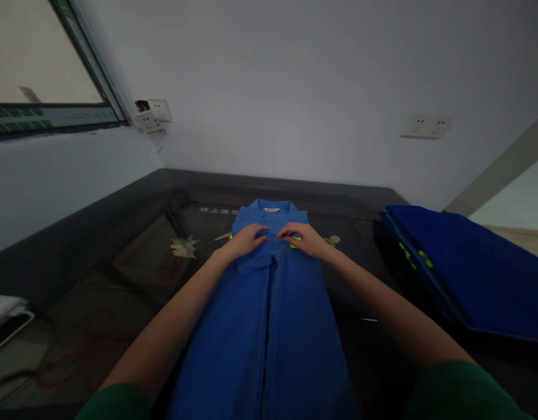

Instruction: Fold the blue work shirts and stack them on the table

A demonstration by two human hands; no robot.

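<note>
A blue collared work garment (297, 303) lies lengthwise on the dark glossy table, its collar at the far end with a small white label (272, 210) inside. Two long panels run toward me with a dark gap between them; whether they are trouser legs or jacket fronts I cannot tell. On the chest area rests my left hand (250, 239), fingers and thumb apart against the cloth. Just right of it, my right hand (304, 238) pinches the fabric below the collar. A yellow-green strip (295, 242) shows partly under the right hand.
More folded blue garments (474, 262) with yellow-green strips are stacked at the right. A white object (6, 315) stands at the left edge. Behind the table (133, 256) rises a white wall with power sockets (425, 126); a window (41, 64) is upper left.
</note>
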